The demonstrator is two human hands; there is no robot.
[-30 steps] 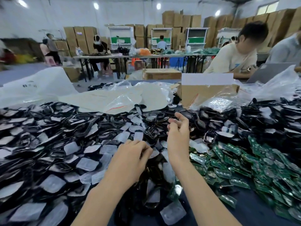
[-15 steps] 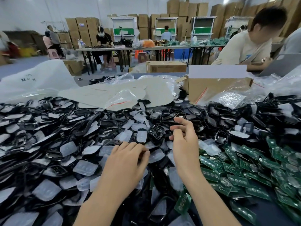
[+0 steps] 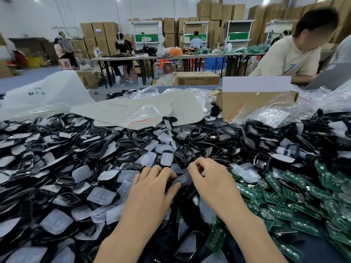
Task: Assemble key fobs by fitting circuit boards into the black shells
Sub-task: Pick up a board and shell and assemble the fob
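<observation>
Bright ceiling lights, wide-angle distortion, soft edges

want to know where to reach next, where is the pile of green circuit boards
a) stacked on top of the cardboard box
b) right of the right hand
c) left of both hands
b: the green circuit boards are heaped on the table to the right of the right hand, while black shells and clear pads fill the left side.
</observation>
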